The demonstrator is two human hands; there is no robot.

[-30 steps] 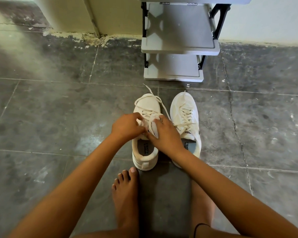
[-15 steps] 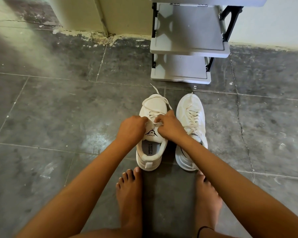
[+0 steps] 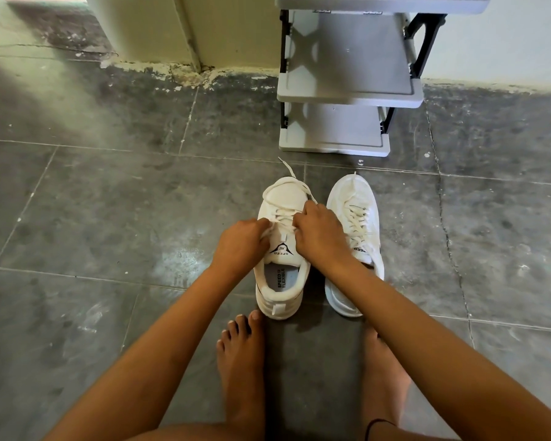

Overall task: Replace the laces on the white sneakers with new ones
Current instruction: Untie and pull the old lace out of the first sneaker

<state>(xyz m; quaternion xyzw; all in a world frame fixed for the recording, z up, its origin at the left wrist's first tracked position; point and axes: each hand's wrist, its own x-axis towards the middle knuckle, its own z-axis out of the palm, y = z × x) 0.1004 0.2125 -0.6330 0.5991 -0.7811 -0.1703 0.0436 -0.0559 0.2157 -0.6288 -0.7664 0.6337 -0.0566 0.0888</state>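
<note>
L hand (image 3: pixel 240 246) & R hand (image 3: pixel 320 232), both curled, seem to pinch loosened white lace (image 3: pixel 280 213) on 1 sneaker (image 3: pixel 279 305).

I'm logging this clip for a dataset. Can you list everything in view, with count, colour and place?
left sneaker: one, white, on the floor ahead of the left foot
right sneaker: one, white, close beside the left sneaker
left sneaker's lace: one, white, loosened, looped over the toe
right sneaker's lace: one, white, threaded through the eyelets
shelf rack: one, grey with a black frame, against the wall beyond the sneakers
floor: dark grey tiles, scuffed
wall: cream, along the top
anklet: one, dark, on the right ankle
left foot: bare, behind the left sneaker
right foot: bare, behind the right sneaker
left hand: pinches the left sneaker's lace
right hand: pinches the same lace
</note>
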